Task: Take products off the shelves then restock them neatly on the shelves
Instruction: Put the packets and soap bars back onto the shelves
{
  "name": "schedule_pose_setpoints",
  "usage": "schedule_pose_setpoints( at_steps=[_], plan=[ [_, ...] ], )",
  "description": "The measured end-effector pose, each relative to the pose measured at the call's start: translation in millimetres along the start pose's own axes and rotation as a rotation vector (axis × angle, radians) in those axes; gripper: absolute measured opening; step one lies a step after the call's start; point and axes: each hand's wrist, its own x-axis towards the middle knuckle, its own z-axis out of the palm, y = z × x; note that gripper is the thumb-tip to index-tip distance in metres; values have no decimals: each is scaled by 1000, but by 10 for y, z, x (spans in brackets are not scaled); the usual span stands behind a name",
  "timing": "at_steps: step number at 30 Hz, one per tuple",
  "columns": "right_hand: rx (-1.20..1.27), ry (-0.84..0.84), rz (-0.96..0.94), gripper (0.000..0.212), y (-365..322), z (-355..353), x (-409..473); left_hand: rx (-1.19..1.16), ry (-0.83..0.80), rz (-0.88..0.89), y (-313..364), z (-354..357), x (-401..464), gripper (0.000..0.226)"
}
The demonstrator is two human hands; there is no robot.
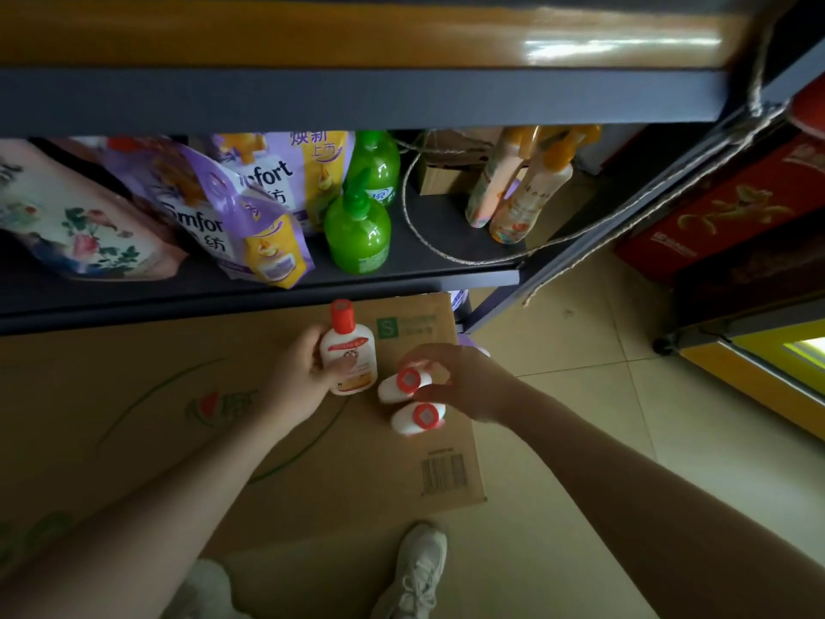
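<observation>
Three small white bottles with red caps are out over a flattened carton (312, 462) on the floor, below the shelf. The left hand (297, 377) grips one bottle (348, 355) upright, fingers curled round its left side and thumb pressed across the label. The right hand (464, 379) reaches down to the second bottle (404, 386), its fingers curled over the far end and pinching it; this one points its cap toward the camera. The third bottle (417, 417) lies just beside it on the carton, near the right hand's thumb; whether the thumb touches it cannot be told.

On the shelf (446, 252) above stand two green pump bottles (357, 232), one behind the other, two peach spray bottles (518, 194) side by side to the right, and two purple Comfort pouches (241, 216) to the left. One floral pouch (71, 221) sits at the far left. A rope (428, 247) loops across the shelf and runs up along the frame. Two white shoes (413, 574) show at the bottom edge. Red boxes (723, 216) stand to the right, over a tiled floor (580, 350).
</observation>
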Motion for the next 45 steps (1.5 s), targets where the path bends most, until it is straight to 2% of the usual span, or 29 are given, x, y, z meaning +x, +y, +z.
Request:
schedule_pose_setpoints(
  at_steps=[3, 7, 11, 13, 15, 17, 20, 22, 27, 34, 40, 45],
  plan=[
    [0, -12, 15, 48, -23, 83, 121, 19, 1, 11, -65, -224, -108, 21],
    [-41, -20, 111, 55, -38, 218, 274, 52, -18, 45, -23, -413, -202, 19],
    [37, 163, 169, 47, -140, 62, 238, 3, -63, 105, 251, -525, -353, 30],
    [152, 280, 188, 39, -277, -142, 103, 3, -82, 174, 512, -601, -468, 32],
    [273, 352, 145, 35, -479, -394, -117, -11, -97, 254, 820, -666, -593, 34],
    [284, 424, 58, 34, -706, -663, -387, -17, -83, 340, 1186, -714, -711, 31],
    [373, 552, -81, 28, -991, -989, -751, 90, 75, 525, 1739, -755, -763, 35],
    [405, 625, -121, 27, -1147, -1146, -919, 97, 180, 583, 2069, -771, -751, 38],
    [446, 735, -245, 27, -1506, -1506, -1137, 137, 281, 731, 2768, -772, -720, 41],
    [260, 845, -354, 24, -1794, -1980, -911, 76, 291, 616, 3256, -710, -137, 40],
    [145, 815, -375, 29, -1769, -2231, -699, 118, 215, 604, 3249, -701, 226, 38],
    [236, 781, -306, 33, -1800, -2356, -471, 268, 245, 518, 3185, -717, 395, 37]
  ],
)
